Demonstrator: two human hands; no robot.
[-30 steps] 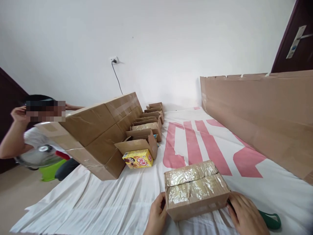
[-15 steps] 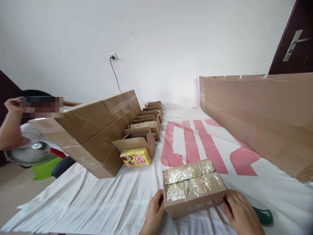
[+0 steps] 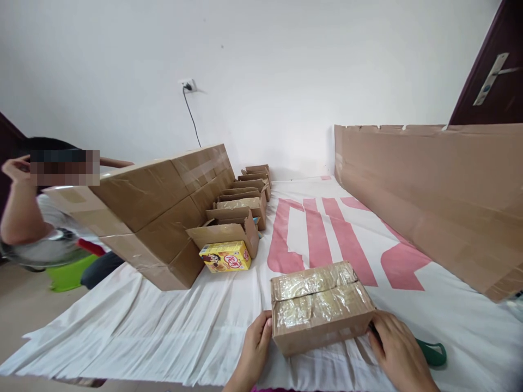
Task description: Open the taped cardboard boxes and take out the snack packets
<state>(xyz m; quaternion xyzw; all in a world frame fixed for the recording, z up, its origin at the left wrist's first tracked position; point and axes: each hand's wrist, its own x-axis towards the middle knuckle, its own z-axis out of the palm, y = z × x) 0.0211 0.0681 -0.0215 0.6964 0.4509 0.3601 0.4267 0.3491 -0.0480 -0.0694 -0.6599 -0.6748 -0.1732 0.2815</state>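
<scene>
Both hands on one taped carton (image 3: pixel 322 305), grasping it by its ends: left hand (image 3: pixel 250 351) has thumb and fingers at the left end, right hand (image 3: pixel 402 351) has fingers against the right end. Carton is shut, shiny clear tape over the top, sits near the front edge of the white cloth (image 3: pixel 163 337), right of middle, turned slightly. Green handle (image 3: pixel 435 354) sticks out from behind the right hand, toward the front right corner; can't tell if the right hand also grips it. Yellow printed box (image 3: pixel 223 258) lies farther back and left, just beside the nearest of the open cartons (image 3: pixel 220 234), flaps up, row running to the back edge. Stacked cartons (image 3: pixel 141 201) form a wall along the left side, left of that row. Cardboard panel (image 3: pixel 429 185) stands along the right edge, pink print (image 3: pixel 316 234) on the cloth between panel and open cartons. Co-worker (image 3: pixel 22 209) is beyond the left edge, one hand raised to the head, bright green item (image 3: pixel 67 275) low nearby. Socket (image 3: pixel 187 85) with black cord (image 3: pixel 192 117) on the wall past the back edge, dark door (image 3: pixel 506 81) at back right
</scene>
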